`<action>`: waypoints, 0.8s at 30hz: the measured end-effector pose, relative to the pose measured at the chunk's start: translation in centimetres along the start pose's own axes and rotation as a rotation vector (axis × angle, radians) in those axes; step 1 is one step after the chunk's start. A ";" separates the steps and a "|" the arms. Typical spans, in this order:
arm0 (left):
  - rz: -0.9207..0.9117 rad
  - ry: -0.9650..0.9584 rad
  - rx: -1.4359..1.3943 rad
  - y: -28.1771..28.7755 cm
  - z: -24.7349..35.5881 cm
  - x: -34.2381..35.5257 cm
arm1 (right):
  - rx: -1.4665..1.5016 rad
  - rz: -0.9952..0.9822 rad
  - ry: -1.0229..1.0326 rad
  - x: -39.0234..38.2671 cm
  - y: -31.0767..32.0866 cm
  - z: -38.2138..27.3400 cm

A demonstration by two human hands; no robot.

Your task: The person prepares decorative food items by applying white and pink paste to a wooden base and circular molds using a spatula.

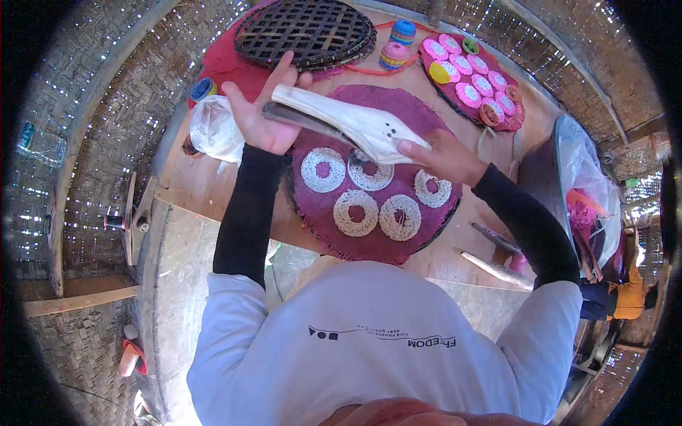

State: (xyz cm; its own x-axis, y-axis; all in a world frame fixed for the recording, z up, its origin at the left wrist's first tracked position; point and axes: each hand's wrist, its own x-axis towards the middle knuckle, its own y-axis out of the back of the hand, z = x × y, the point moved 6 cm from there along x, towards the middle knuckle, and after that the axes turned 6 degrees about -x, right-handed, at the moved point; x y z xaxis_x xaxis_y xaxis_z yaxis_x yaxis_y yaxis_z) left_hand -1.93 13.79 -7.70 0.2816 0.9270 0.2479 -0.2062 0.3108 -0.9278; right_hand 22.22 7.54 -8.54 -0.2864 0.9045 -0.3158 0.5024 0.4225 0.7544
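My right hand (444, 157) grips a long white tool (376, 130) with small dark holes or dots and a dark metal piece along its underside. The tool's far end lies over the palm of my left hand (270, 117), whose fingers are spread and extended. Beneath both hands is a round magenta mat (369, 234) with a dark edge, bearing several pale crocheted rings (323, 183) on the wooden table (192, 184).
Dark woven trays (298, 35) on red cloth, yarn spools (398, 53), a white plastic bag (209, 128) and a mat with pink-white rosettes (462, 67) stand around. At right are a plastic-covered bundle (590, 206) and long tools (490, 268). Woven walls surround the table.
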 end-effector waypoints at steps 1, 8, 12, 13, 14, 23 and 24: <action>0.049 0.020 -0.086 -0.6 -0.3 -0.2 | 0.000 0.009 -0.003 -0.6 0.7 -0.1; -0.431 0.211 1.773 -3.5 -6.4 -3.4 | 0.015 0.136 0.192 -3.9 4.7 -5.1; -0.533 -0.371 1.721 -6.2 -7.2 -4.0 | -0.513 0.578 0.553 -6.9 7.0 -11.2; -0.620 -0.520 1.807 -7.2 -7.3 -4.2 | -0.434 0.665 0.559 -6.7 8.1 -10.8; -0.660 -0.516 1.789 -10.0 -8.0 -4.0 | -0.437 0.690 0.531 -5.8 9.2 -9.8; -0.918 -0.975 2.284 -17.2 -7.3 -4.6 | 0.849 0.672 0.228 -4.2 9.8 -8.5; -0.934 -0.995 2.269 -17.4 -7.1 -4.9 | 0.682 0.704 0.290 -6.6 10.1 -10.1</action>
State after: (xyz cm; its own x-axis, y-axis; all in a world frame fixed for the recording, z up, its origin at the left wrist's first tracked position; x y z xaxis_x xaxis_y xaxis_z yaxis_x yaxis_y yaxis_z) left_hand 6.95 2.32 5.26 0.6661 0.1416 0.7323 -0.6108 -0.4599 0.6446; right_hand 20.94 5.31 6.97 0.1124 0.9495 0.2929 0.9645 -0.1752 0.1977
